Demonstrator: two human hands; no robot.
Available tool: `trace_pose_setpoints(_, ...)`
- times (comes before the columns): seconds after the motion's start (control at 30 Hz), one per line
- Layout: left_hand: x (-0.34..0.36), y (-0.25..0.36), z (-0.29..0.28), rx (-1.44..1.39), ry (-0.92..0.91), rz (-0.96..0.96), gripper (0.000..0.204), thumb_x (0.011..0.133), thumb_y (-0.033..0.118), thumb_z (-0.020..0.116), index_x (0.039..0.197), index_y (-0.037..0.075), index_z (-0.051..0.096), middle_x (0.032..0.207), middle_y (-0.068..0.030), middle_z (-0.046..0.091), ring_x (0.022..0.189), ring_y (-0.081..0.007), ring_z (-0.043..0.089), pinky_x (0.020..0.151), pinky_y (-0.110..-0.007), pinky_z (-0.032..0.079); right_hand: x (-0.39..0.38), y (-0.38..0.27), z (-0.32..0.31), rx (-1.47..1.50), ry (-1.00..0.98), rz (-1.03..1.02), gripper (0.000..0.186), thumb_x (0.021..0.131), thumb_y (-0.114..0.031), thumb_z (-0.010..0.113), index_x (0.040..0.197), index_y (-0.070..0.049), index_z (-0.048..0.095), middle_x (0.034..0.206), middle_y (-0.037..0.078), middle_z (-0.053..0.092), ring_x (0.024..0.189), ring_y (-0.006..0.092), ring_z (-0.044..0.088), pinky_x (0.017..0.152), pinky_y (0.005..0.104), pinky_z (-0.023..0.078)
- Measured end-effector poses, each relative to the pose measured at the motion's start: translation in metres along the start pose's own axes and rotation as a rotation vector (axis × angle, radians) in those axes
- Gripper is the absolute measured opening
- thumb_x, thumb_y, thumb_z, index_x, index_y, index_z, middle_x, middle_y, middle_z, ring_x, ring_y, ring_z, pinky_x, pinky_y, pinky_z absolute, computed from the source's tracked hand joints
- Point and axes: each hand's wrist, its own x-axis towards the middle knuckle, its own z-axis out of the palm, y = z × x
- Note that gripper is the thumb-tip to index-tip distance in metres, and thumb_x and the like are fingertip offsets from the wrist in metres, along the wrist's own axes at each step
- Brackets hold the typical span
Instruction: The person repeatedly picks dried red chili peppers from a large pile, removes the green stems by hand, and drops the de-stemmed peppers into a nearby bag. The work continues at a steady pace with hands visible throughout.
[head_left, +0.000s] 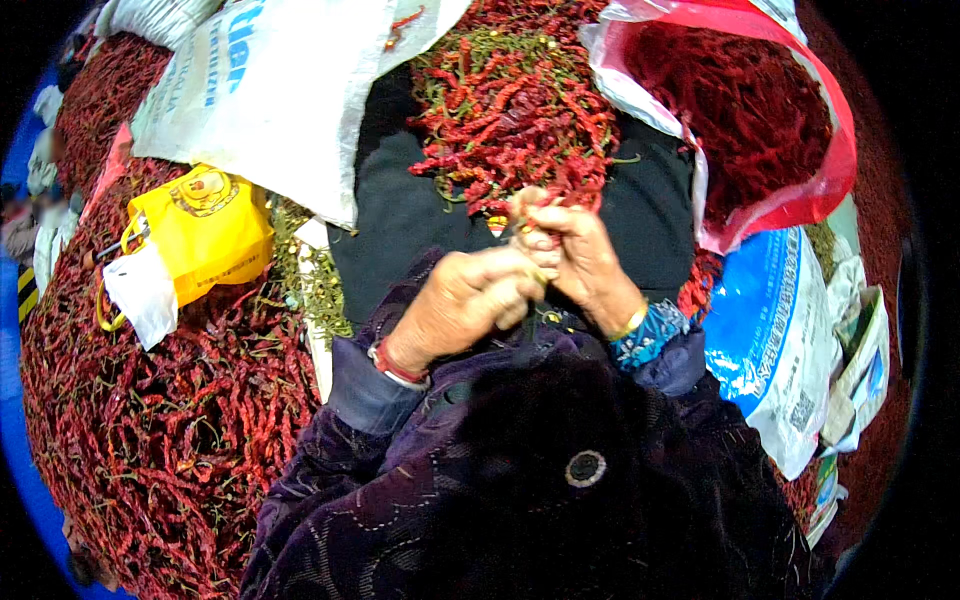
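Both my hands meet in front of my chest, just over the near edge of a heap of dried red chili peppers (520, 130) on my dark-clad lap. My left hand (465, 305), a red band at its wrist, is closed in a pinch; what lies in its fingertips is hidden. My right hand (590, 265), with a yellow bangle and a blue patterned cuff, has its fingers curled against the left fingertips. A bit of red chili pepper shows between its fingers. Green and yellowish stems (480, 50) are mixed into the heap.
At right stands an open pink-rimmed sack (840, 130) of red chilies, with a blue and white bag (760, 320) below it. A white woven sack (270, 90) lies at upper left. Beside a yellow bag (225, 235), a large chili pile (180, 440) spreads on the left.
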Motion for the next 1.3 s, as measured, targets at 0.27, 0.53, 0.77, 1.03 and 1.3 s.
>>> trace_pose_setpoints(0.27, -0.059, 0.002, -0.048, 0.109, 0.539, -0.147, 0.017, 0.092, 0.010, 0.050, 0.101, -0.002, 0.058, 0.059, 0.0000, 0.049, 0.048, -0.0050, 0.042, 0.044, -0.019, 0.032, 0.004, -0.012, -0.010, 0.007, -0.064, -0.091, 0.016, 0.087, -0.018, 0.048, 0.087, -0.003, 0.050, 0.067, 0.007, 0.051, 0.045, 0.0079, 0.039, 0.038, 0.0204, 0.031)
trace_pose_setpoints(0.53, -0.058, 0.029, -0.073, 1.318, 0.548, -0.129, 0.024, 0.076, 0.014, 0.067, 0.097, 0.004, 0.059, 0.088, -0.0101, 0.059, 0.071, -0.0292, 0.061, 0.060, -0.035, 0.049, 0.014, -0.025, -0.003, -0.038, 0.270, -0.165, 0.009, 0.079, -0.008, 0.046, 0.082, -0.002, 0.052, 0.072, 0.010, 0.056, 0.058, 0.0163, 0.053, 0.047, 0.0257, 0.042)
trace_pose_setpoints(0.77, 0.054, -0.013, -0.084, 1.354, 0.529, 0.035, 0.028, 0.075, 0.008, 0.066, 0.100, 0.003, 0.055, 0.100, -0.0138, 0.056, 0.080, -0.0344, 0.059, 0.065, -0.038, 0.049, 0.018, -0.035, -0.014, -0.038, -0.066, -0.135, 0.010, 0.082, -0.009, 0.046, 0.085, -0.002, 0.053, 0.060, 0.000, 0.041, 0.052, 0.0073, 0.038, 0.045, 0.0211, 0.029)
trace_pose_setpoints(1.03, 0.058, -0.014, -0.076, 0.481, 0.464, -0.318, 0.014, 0.091, 0.011, 0.050, 0.096, 0.002, 0.058, 0.066, -0.0002, 0.056, 0.050, -0.0048, 0.046, 0.045, -0.019, 0.036, 0.010, -0.027, -0.015, -0.190, 0.038, -0.022, 0.028, 0.091, -0.019, 0.040, 0.098, 0.005, 0.052, 0.050, -0.007, 0.030, 0.043, 0.0038, 0.027, 0.042, 0.0209, 0.021)
trace_pose_setpoints(1.3, 0.055, -0.001, -0.032, 0.040, 0.211, -0.471, 0.018, 0.092, 0.017, 0.052, 0.086, 0.002, 0.059, 0.065, -0.0012, 0.056, 0.049, -0.0048, 0.047, 0.044, -0.018, 0.035, 0.036, -0.028, -0.011, -0.718, 0.086, -0.095, 0.022, 0.089, -0.013, 0.051, 0.108, -0.003, 0.056, 0.077, -0.003, 0.055, 0.062, 0.0035, 0.048, 0.052, 0.0186, 0.037)
